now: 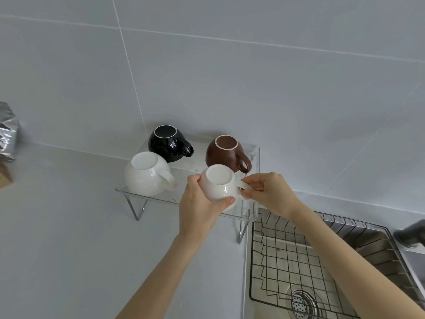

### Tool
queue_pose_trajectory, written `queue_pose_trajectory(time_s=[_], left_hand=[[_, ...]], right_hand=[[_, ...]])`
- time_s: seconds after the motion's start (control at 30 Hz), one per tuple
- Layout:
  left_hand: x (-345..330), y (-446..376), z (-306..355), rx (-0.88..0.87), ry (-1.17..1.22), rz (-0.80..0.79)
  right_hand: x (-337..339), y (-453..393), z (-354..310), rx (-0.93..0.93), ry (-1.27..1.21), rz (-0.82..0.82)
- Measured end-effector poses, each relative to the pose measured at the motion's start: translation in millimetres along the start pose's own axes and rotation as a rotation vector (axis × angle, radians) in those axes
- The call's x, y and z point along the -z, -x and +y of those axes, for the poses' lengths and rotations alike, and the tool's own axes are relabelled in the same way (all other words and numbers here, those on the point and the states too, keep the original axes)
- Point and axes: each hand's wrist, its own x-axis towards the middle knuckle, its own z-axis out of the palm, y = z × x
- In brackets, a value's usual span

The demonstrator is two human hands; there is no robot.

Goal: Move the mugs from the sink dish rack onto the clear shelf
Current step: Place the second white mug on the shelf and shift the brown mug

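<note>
A small white mug (220,185) is upside down at the front right of the clear shelf (184,165). My left hand (200,203) wraps its body from the left and front. My right hand (264,192) pinches its handle on the right. Three more mugs stand upside down on the shelf: a larger white mug (147,174) at front left, a black mug (169,143) at back left, a brown mug (226,153) at back right. Whether the held mug rests on the shelf or hovers just above it, I cannot tell.
The wire dish rack (299,256) sits in the steel sink at the lower right, with the drain (301,302) below it. A silver foil bag (8,132) stands at the far left on the grey counter. A tiled wall rises behind the shelf.
</note>
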Motion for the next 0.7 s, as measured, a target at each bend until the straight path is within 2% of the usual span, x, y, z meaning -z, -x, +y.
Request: queue_pose_trajectory(time_s=[0.13,0.27,0.37,0.53,0.6,0.7], left_hand=[[11.5,-12.2,7.1,-0.02,-0.021,-0.099],[41.2,-61.2,23.6,0.017,0.102,-0.264],[44.7,-103.7,37.5,-0.077,0.081,-0.358],[17.9,-146.8,39.4,-0.149,-0.131,-0.553],[9.8,-152.9,36.5,-0.162,-0.153,-0.614],[5.6,-156.4,32.5,-0.163,-0.108,-0.616]], right_hand=[[10.5,-1.7,-5.9,-0.043,-0.008,-0.08],[32.1,-20.4,-11.8,-0.033,-0.052,0.132],[30.3,-39.5,-11.3,-0.065,-0.031,0.275],[5.4,-55.3,-3.1,-0.099,0.089,0.332],[-1.2,-58.3,0.6,-0.069,0.146,0.345],[-2.5,-63.9,4.8,-0.045,0.203,0.356]])
